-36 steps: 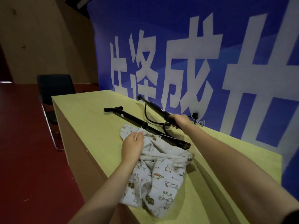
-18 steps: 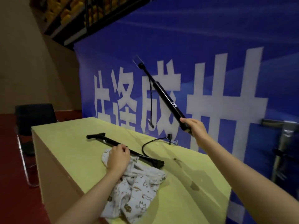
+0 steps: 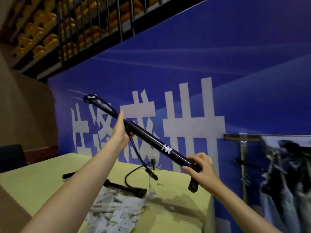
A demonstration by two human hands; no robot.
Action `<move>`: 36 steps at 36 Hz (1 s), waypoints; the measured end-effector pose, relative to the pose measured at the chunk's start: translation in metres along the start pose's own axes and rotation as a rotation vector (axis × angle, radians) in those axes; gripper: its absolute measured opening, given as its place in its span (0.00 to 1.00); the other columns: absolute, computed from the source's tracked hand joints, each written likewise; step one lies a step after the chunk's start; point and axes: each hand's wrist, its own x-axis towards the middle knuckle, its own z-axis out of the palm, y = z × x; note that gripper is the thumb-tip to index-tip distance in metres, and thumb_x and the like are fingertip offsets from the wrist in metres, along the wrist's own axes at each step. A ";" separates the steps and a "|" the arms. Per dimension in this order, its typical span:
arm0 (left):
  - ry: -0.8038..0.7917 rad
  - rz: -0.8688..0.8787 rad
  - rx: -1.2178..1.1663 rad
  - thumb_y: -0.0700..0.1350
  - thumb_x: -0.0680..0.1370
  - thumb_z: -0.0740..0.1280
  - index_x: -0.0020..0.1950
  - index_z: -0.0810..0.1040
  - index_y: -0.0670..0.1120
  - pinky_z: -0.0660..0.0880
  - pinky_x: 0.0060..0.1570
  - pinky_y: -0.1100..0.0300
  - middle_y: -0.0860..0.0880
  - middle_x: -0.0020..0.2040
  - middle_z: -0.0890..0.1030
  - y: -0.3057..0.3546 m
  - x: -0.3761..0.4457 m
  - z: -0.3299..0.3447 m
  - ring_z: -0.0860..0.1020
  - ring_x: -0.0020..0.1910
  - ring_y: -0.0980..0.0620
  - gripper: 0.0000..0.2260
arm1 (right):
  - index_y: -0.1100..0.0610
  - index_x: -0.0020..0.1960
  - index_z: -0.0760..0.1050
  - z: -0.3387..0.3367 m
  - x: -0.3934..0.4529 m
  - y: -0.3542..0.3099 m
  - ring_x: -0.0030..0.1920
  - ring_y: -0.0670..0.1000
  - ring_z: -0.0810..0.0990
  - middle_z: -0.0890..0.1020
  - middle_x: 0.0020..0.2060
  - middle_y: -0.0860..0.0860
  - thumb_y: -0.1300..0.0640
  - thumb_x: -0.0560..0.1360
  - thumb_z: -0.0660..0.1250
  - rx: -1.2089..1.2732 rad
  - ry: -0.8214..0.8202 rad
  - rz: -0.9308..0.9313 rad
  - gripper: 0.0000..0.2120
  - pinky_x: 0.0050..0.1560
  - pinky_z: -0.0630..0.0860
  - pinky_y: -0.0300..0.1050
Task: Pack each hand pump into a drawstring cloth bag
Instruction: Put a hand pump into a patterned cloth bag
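Note:
I hold a long black hand pump (image 3: 151, 142) slantwise in the air above the table. My right hand (image 3: 201, 169) grips its lower end near the foot piece. My left hand (image 3: 121, 130) holds the pump where the thin rod meets the barrel. Its black hose (image 3: 139, 158) hangs down towards the table. A second black hand pump (image 3: 127, 188) lies on the yellow-green table (image 3: 42, 180), partly behind my left forearm. The white patterned drawstring cloth bag (image 3: 116, 209) lies crumpled on the table in front of that pump.
A blue banner with large white characters (image 3: 185, 115) stands right behind the table. A dark chair (image 3: 11, 157) sits at the far left. A metal rail with hanging dark items (image 3: 277, 165) is at the right. Railings and yellow seats are overhead.
My left hand left the cloth bag and rose to take hold of the raised pump. My right hand swung the pump lower and more level. The camera tilted upward.

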 end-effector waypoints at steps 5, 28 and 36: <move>0.120 -0.010 -0.161 0.52 0.83 0.58 0.57 0.70 0.45 0.76 0.43 0.54 0.48 0.40 0.74 -0.012 -0.009 0.028 0.76 0.38 0.51 0.11 | 0.43 0.63 0.73 -0.013 -0.009 0.001 0.69 0.42 0.58 0.63 0.67 0.44 0.49 0.71 0.74 0.172 0.197 0.074 0.22 0.71 0.60 0.47; 0.209 0.254 -0.224 0.55 0.80 0.63 0.65 0.74 0.46 0.78 0.56 0.52 0.48 0.55 0.79 0.044 -0.004 -0.046 0.79 0.55 0.50 0.18 | 0.61 0.60 0.70 -0.005 -0.034 0.025 0.32 0.53 0.83 0.81 0.47 0.62 0.57 0.75 0.69 1.174 0.216 0.587 0.17 0.26 0.76 0.35; 0.362 0.335 -0.306 0.56 0.77 0.67 0.64 0.72 0.43 0.81 0.39 0.57 0.45 0.50 0.80 0.059 -0.012 -0.071 0.82 0.40 0.51 0.22 | 0.59 0.61 0.71 -0.001 -0.040 0.020 0.32 0.53 0.84 0.82 0.47 0.60 0.54 0.72 0.71 1.113 0.195 0.556 0.20 0.28 0.78 0.35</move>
